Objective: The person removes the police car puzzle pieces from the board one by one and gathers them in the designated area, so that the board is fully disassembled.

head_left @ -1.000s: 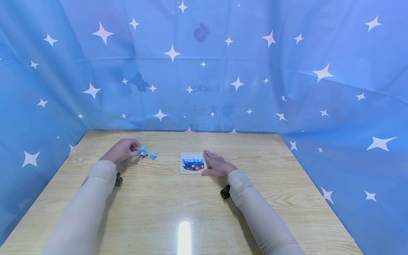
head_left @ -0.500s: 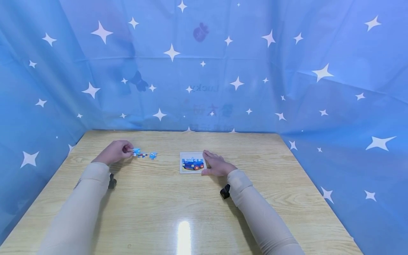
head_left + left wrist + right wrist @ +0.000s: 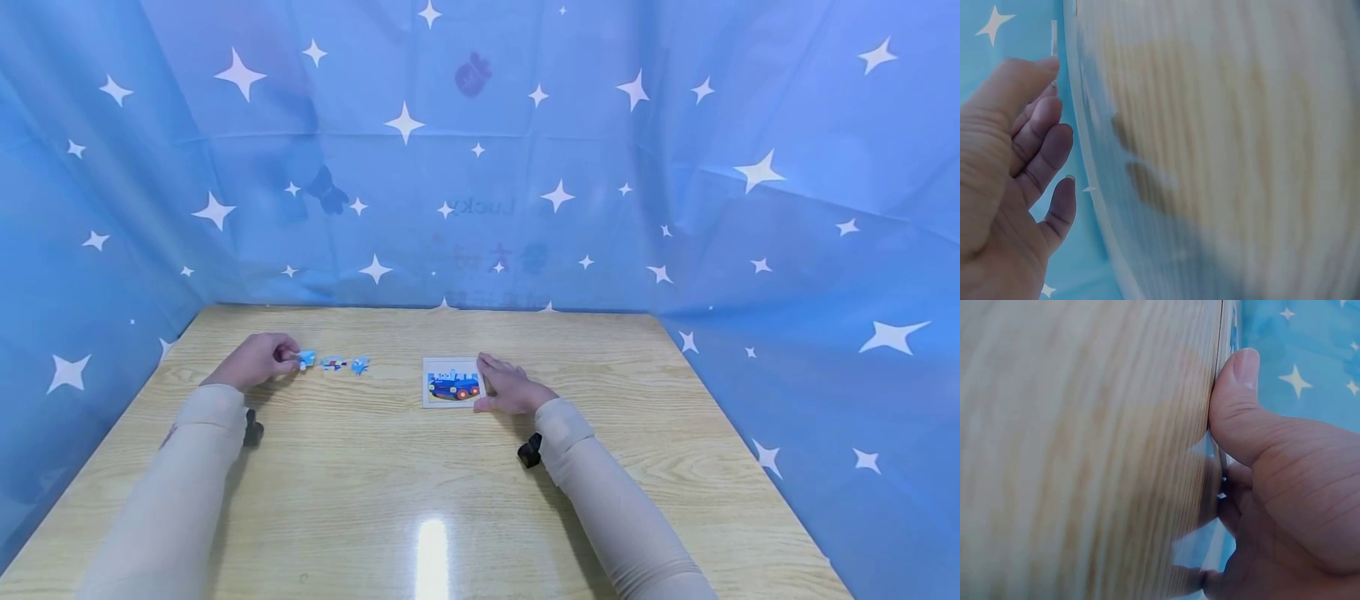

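Observation:
In the head view my left hand (image 3: 258,358) pinches a small light-blue jigsaw piece (image 3: 306,359) by its left side, low over the table at the back left. The left wrist view shows the piece (image 3: 1054,37) edge-on as a thin strip at the thumb and fingertips of my left hand (image 3: 1007,137). My right hand (image 3: 513,389) rests with extended fingers and thumb at the right edge of a small white-framed picture board (image 3: 453,361) showing a blue vehicle. In the right wrist view, the thumb of my right hand (image 3: 1285,481) lies against the board's edge.
Two more jigsaw pieces lie right of the held one: a blue and red piece (image 3: 332,363) and a light-blue piece (image 3: 360,365). The wooden table (image 3: 360,483) ends at a blue star-patterned curtain (image 3: 480,167) along its back and sides.
My left hand has moved left, drawing its jigsaw piece away from the blue and red piece, so a gap now shows between them. The right hand and the board have stayed put.

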### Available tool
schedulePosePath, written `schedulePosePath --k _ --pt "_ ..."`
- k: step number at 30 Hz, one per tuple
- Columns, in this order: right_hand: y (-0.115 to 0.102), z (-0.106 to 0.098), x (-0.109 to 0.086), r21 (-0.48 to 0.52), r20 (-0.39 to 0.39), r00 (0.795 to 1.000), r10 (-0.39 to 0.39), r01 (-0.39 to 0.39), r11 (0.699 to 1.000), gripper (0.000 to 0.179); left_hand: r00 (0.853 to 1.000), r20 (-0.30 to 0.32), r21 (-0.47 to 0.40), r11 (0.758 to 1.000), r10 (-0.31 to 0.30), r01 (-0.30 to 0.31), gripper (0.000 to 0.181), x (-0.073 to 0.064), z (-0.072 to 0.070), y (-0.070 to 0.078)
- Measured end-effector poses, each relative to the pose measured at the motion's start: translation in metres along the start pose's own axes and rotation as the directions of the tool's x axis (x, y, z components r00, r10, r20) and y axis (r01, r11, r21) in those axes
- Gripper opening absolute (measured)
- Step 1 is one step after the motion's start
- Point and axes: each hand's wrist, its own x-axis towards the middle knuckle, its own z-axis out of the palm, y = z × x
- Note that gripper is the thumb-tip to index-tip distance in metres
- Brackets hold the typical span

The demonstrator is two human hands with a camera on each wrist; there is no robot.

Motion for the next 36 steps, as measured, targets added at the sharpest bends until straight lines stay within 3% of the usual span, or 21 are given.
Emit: schedulePosePath --k 10,18,26,36 --pt "0.002 0.002 0.001 -0.019 -0.001 1.0 0.002 -0.002 1.0 0.09 0.999 0.034 0.005 1.0 -0.011 0.011 0.02 -0.003 0.0 -0.003" --pt "0.003 0.002 0.002 -0.027 -0.004 1.0 0.005 -0.005 1.0 0.09 0.995 0.076 -0.032 0.997 -0.063 0.066 0.023 -0.003 0.0 -0.002" --pt "0.004 0.003 0.003 -0.032 -0.01 1.0 0.007 -0.008 0.999 0.09 0.99 0.099 -0.002 0.995 -0.103 0.104 0.027 -0.003 -0.002 0.003" --pt "0.004 0.002 0.002 -0.024 -0.006 1.0 0.006 -0.006 1.0 0.09 0.994 0.031 -0.002 0.995 -0.102 0.102 0.032 -0.01 -0.002 0.008"
